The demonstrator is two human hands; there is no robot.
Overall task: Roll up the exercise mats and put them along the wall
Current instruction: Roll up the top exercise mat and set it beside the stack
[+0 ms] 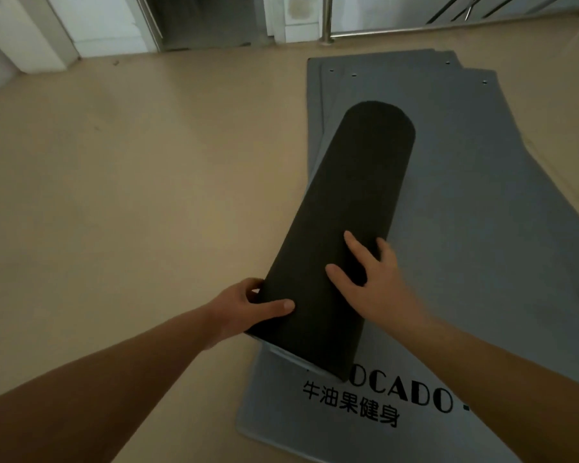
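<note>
Hands meet on a rolled exercise mat (348,195), a dark, matte cylinder lying aslant on a stack of flat grey mats (482,212) spread over the tan floor (114,195). The left hand (248,305) takes the roll near its closer end, thumb laid across the top and fingers curled round the left flank: a closed grip holding the roll. The right hand (368,279) lies a little farther along, fingers splayed and fairly straight over the crown, a wide grip that presses rather than clasps. Whether the roll rests its full weight on the stack or is partly lifted cannot be told from this angle. Its near end covers part of the black lettering (381,399) printed on the top flat mat. Foam of this sort is likely light and springy, with a non-slip skin; the chief risk is judged to be the coil loosening, since nothing visible ties it. The soundest hold looks to be around the body with the loose outer edge pinned under a palm, or one hand toward each end for carrying. A white wall (107,25) and a metal railing (415,29) stand beyond the far end of the stack, where several flat mats are not yet rolled.
</note>
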